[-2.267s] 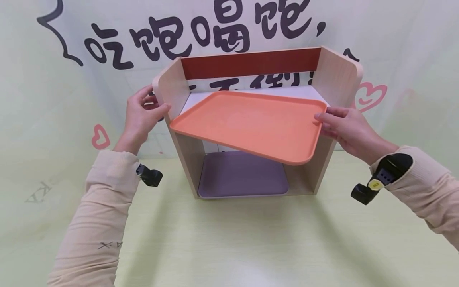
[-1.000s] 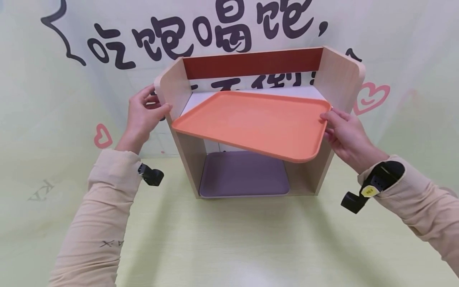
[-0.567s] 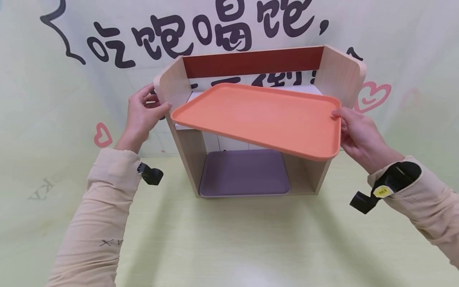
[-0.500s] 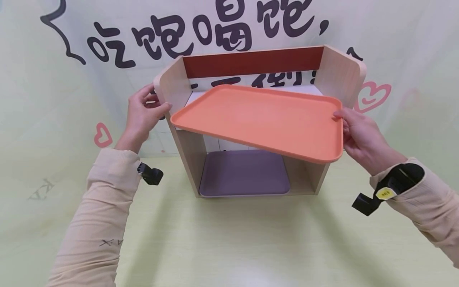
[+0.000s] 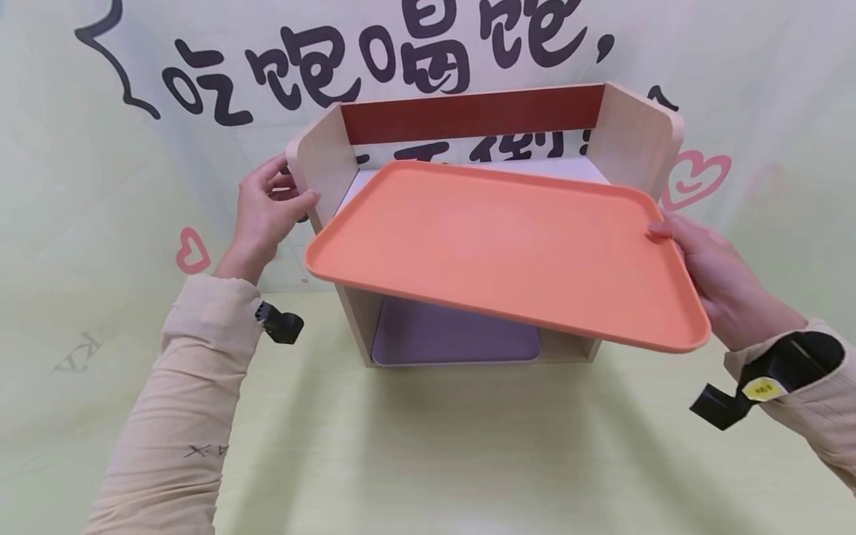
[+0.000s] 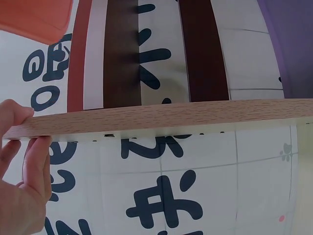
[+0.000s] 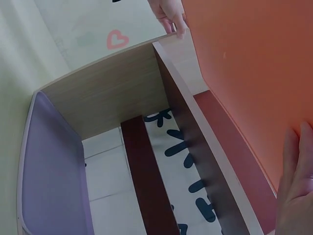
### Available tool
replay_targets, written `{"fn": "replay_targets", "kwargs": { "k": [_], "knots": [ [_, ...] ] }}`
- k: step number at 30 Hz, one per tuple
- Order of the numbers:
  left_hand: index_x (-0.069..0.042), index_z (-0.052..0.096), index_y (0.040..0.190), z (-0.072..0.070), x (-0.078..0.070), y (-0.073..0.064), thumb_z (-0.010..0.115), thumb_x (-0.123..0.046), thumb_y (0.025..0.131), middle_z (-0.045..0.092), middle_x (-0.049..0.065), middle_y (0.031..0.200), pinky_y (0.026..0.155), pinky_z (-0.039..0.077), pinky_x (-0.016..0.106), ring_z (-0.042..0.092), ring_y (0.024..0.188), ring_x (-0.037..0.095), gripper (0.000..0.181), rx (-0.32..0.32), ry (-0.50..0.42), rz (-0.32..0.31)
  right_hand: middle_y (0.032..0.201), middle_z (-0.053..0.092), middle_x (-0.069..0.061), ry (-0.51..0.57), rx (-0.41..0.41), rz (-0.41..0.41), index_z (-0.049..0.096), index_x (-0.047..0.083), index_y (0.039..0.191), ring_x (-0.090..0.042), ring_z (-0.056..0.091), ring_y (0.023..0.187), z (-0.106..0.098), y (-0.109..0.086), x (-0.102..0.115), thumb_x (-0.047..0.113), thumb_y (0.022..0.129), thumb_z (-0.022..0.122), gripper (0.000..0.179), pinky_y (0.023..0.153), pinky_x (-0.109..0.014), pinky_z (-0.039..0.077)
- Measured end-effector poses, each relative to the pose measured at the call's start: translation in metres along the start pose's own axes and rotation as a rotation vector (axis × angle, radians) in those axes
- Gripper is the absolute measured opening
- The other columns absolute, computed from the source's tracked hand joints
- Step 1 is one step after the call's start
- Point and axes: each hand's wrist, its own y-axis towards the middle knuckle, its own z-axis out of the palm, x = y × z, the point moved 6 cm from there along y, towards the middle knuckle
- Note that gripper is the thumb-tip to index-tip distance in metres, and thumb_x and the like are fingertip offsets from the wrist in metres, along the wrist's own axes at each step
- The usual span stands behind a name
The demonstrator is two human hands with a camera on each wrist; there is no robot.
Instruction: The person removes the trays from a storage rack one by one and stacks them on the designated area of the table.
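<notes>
An orange tray (image 5: pixel 501 245) hangs tilted in front of the small wooden shelf unit (image 5: pixel 328 160), covering much of its upper board. My right hand (image 5: pixel 718 275) grips the tray by its right edge, thumb on top and the other fingers underneath. In the right wrist view those fingers (image 7: pixel 293 161) lie along the tray's underside. On the left, my left hand (image 5: pixel 267 208) pinches the front edge of the unit's left side panel (image 6: pixel 161 117). A purple tray (image 5: pixel 455 334) lies on the unit's bottom board, partly hidden behind the orange one.
A red strip (image 5: pixel 475 114) runs across the top back of the unit. Behind stands a pale backdrop (image 5: pixel 120 200) with large black characters and pink hearts. The light table (image 5: pixel 428 446) stretches in front of the unit.
The orange tray has come away from the shelf unit, toward me and to the right, with my right hand on it. My left hand keeps its place on the side panel.
</notes>
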Motion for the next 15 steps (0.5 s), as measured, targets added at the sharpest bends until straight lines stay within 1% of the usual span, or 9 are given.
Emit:
{"fn": "replay_targets", "kwargs": {
  "k": [3, 6, 9, 12, 15],
  "knots": [
    [-0.024, 0.045, 0.131, 0.0, 0.0, 0.0, 0.065, -0.017, 0.079, 0.05, 0.007, 0.107, 0.076, 0.05, 0.03, 0.054, 0.093, 0.018, 0.056, 0.005, -0.006, 0.003, 0.095, 0.064, -0.002, -0.036, 0.019, 0.013, 0.058, 0.027, 0.113, -0.022, 0.064, 0.083, -0.001, -0.004, -0.003, 0.02, 0.088, 0.054, 0.026, 0.069, -0.037, 0.052],
    [-0.024, 0.045, 0.131, 0.0, 0.0, 0.001, 0.066, -0.018, 0.079, 0.05, 0.007, 0.107, 0.077, 0.049, 0.031, 0.054, 0.092, 0.018, 0.056, 0.008, -0.009, -0.001, 0.1, 0.063, -0.002, -0.069, 0.046, 0.029, 0.054, 0.03, 0.12, -0.023, 0.063, 0.087, 0.001, -0.008, -0.007, 0.02, 0.09, 0.051, 0.032, 0.072, -0.041, 0.05],
    [-0.025, 0.044, 0.131, 0.0, 0.001, 0.0, 0.066, -0.02, 0.079, 0.05, 0.006, 0.109, 0.077, 0.049, 0.03, 0.054, 0.093, 0.017, 0.057, 0.005, 0.006, 0.0, 0.107, 0.061, -0.004, -0.075, 0.095, 0.051, 0.048, 0.032, 0.126, -0.026, 0.061, 0.093, 0.002, -0.012, -0.013, 0.021, 0.091, 0.048, 0.036, 0.077, -0.045, 0.047],
    [-0.025, 0.044, 0.131, 0.0, 0.001, 0.0, 0.066, -0.021, 0.079, 0.05, 0.007, 0.11, 0.078, 0.049, 0.031, 0.054, 0.093, 0.018, 0.057, 0.0, 0.007, 0.0, 0.11, 0.059, -0.005, -0.072, 0.166, 0.047, 0.045, 0.031, 0.129, -0.028, 0.059, 0.096, 0.002, -0.016, -0.018, 0.019, 0.093, 0.044, 0.038, 0.079, -0.047, 0.044],
    [-0.025, 0.044, 0.131, 0.0, 0.001, 0.0, 0.066, -0.021, 0.079, 0.05, 0.007, 0.111, 0.078, 0.049, 0.03, 0.053, 0.093, 0.018, 0.057, 0.001, 0.009, -0.001, 0.111, 0.059, -0.005, -0.079, 0.221, 0.031, 0.045, 0.029, 0.129, -0.027, 0.059, 0.096, 0.001, -0.018, -0.024, 0.017, 0.094, 0.04, 0.037, 0.079, -0.046, 0.045]
  ]
}}
